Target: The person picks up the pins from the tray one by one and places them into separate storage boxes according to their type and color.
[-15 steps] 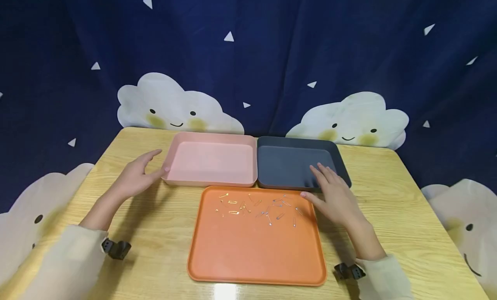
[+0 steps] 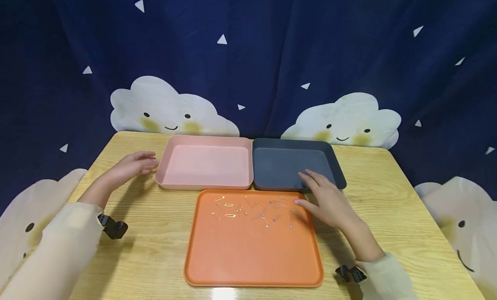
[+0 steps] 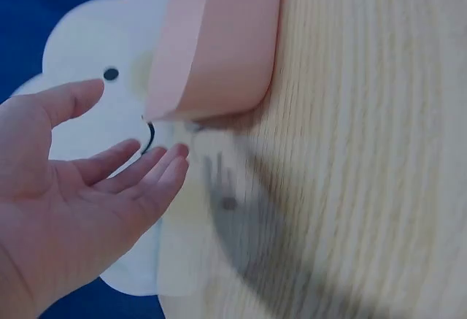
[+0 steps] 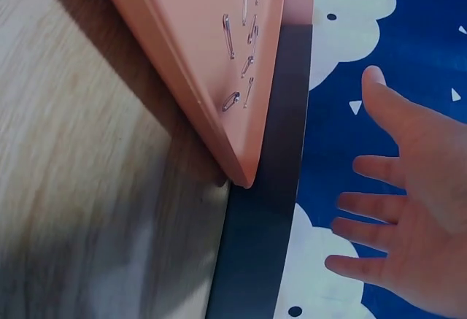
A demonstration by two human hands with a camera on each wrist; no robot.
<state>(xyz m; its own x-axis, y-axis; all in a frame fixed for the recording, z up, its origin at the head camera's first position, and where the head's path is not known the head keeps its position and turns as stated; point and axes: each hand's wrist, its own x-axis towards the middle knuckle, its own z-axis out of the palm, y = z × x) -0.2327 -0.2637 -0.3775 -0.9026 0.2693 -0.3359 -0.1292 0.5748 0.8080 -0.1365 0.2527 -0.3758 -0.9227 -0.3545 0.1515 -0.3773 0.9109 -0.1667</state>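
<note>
An orange tray point(image 2: 254, 257) lies at the front middle of the table, with gold safety pins point(image 2: 230, 215) at its upper left and silver safety pins point(image 2: 276, 218) at its upper right. Behind it stand a pink tray point(image 2: 209, 164) and a dark grey tray point(image 2: 289, 162), side by side. My left hand point(image 2: 128, 168) hovers beside the pink tray's left side, fingers loosely bent and holding nothing. Over the near right corner of the dark tray, my right hand point(image 2: 328, 201) is spread, its thumb above the orange tray's upper right corner. Nothing is in it.
The wooden table point(image 2: 147, 257) carries all the trays. A dark blue curtain point(image 2: 264, 54) with white clouds hangs behind the table's far edge. Small black cameras point(image 2: 112, 226) sit at both wrists.
My left hand has turned, its thumb and fingers coming closer together, and moved slightly left of the pink tray. The right hand stays almost in place. The whole head view has shifted a little.
</note>
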